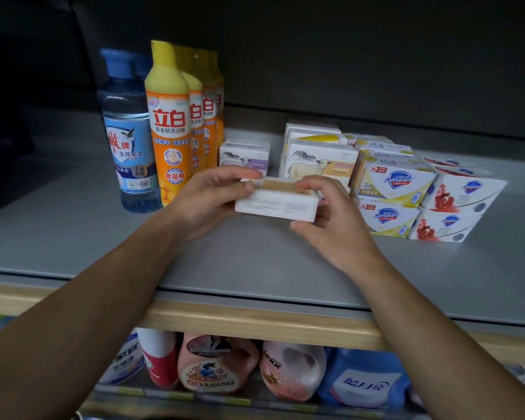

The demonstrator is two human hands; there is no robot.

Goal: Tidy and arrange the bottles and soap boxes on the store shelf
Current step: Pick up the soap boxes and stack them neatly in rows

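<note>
Both hands hold one white soap box (275, 204) with a tan stripe, lifted a little above the grey shelf (73, 231). My left hand (208, 201) grips its left end and my right hand (331, 219) grips its right end. Behind it stand sheep-print soap boxes (320, 163) in a stack, with a lone one (244, 154) to their left. Safeguard boxes (391, 189) are stacked at the right, red-print ones (461, 201) beside them. A blue bottle (128, 131) and a row of orange dish-soap bottles (170, 125) stand upright at the back left.
A wooden lip (255, 324) edges the shelf front. Below it, the lower shelf holds pink jugs (215, 365), a red and white bottle (159, 359) and a blue detergent jug (364, 380). A dark panel backs the shelf.
</note>
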